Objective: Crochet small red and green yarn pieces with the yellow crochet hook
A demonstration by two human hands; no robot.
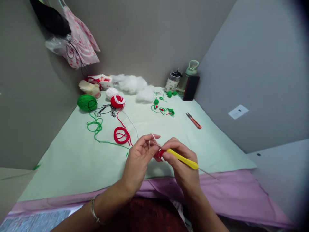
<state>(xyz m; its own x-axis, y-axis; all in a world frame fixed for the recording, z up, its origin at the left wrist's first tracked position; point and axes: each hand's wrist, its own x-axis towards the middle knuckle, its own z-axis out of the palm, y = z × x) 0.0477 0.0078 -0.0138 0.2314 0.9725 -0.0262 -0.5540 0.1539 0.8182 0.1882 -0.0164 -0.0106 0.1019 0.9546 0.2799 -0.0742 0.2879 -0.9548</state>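
Observation:
My left hand (142,153) pinches a small red crochet piece (159,155) with white in it, above the front of the table. White yarn (153,136) loops over its raised index finger. In my right hand (181,158) is a crochet hook with a yellow handle (183,159); its thin metal rear end points down to the right. The hook's tip meets the red piece between both hands, and my fingers partly hide it. A thin pale strand (131,122) runs from the red and white yarn ball (117,101) towards my left hand.
A red yarn coil (121,135), green yarn ball (87,102) and black cord (106,110) lie left. White stuffing (131,84) is at the back. Small green crochet pieces (170,111), orange thread snips (193,120), a phone (191,88) and a bottle (192,69) are right.

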